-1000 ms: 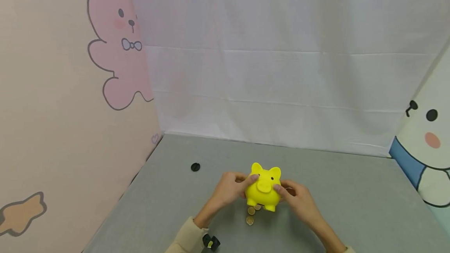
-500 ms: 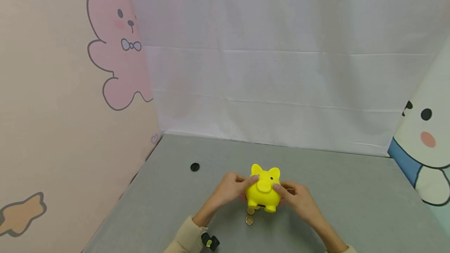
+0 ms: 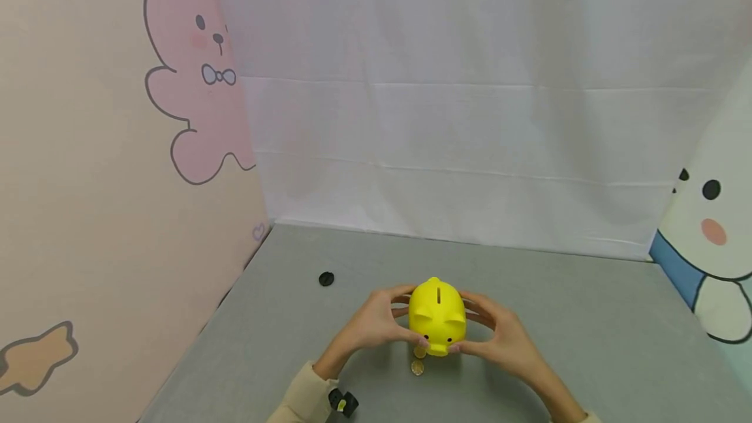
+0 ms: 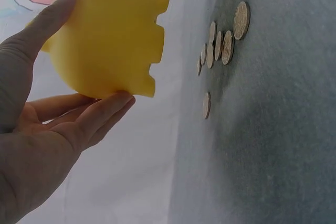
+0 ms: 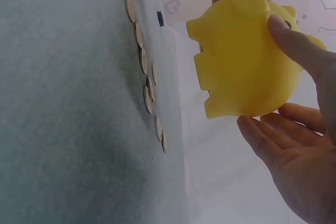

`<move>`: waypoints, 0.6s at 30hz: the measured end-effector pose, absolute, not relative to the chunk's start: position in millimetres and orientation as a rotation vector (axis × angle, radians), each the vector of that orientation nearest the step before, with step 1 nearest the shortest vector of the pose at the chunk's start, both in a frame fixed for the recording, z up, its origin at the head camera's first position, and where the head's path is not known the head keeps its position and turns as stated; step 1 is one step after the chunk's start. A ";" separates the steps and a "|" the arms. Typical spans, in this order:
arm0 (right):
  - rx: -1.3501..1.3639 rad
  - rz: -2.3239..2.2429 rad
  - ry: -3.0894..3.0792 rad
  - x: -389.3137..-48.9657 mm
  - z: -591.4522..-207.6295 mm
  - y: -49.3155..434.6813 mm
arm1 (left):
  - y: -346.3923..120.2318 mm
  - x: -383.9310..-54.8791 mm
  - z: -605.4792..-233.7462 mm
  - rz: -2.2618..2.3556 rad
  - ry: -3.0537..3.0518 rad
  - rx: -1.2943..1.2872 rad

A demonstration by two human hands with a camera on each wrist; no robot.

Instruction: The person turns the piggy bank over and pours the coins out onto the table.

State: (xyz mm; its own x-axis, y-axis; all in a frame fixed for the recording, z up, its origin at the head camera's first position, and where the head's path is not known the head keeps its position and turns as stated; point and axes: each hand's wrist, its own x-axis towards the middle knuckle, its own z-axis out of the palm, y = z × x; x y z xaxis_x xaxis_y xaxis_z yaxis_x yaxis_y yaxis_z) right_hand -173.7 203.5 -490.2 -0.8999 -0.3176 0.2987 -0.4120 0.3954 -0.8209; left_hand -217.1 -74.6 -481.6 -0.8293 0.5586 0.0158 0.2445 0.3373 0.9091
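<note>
A yellow piggy bank [image 3: 437, 312] is held between both hands, its slotted back turned up and its snout toward the wearer in the head view. My left hand [image 3: 378, 322] grips one side, thumb near the snout and fingers along the flank. On the opposite side my right hand [image 3: 502, 338] grips it the same way. Both wrist views show the piggy bank [image 4: 107, 32] raised off the table, feet facing down toward it. Several gold coins [image 5: 148, 99] lie on the table beneath; in the head view the bank hides most, leaving one coin [image 3: 417, 367] plainly visible.
A round black plug [image 3: 326, 279] lies on the grey table [image 3: 282, 344], left of the hands. A white cloth [image 3: 458, 116] hangs behind the table. Cartoon-printed walls stand at left and right. A black device [image 3: 343, 403] sits on the left wrist.
The piggy bank has tipped forward: its face and feet were toward the camera, and now its slotted back shows. Both hands have turned with it, thumbs moving lower.
</note>
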 end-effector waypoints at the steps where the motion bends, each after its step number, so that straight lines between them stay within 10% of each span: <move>1: 0.677 1.530 -2.535 -174.1 -490.1 202.8 | -74.7 -217.0 -481.3 1.496 2.307 0.719; 18: 0.923 1.211 -2.228 -172.4 -489.9 197.8 | -75.3 -209.1 -489.5 1.645 2.463 1.032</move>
State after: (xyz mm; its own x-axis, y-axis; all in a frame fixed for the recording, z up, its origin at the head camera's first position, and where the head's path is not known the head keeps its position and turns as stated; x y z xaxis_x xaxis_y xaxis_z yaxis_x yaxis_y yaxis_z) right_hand -172.4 197.8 -489.9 -0.6806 -0.3451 0.6463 -0.7301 0.3936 -0.5587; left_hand -209.1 -75.3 -489.5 -0.7836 0.5195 0.3409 0.5138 0.2333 0.8256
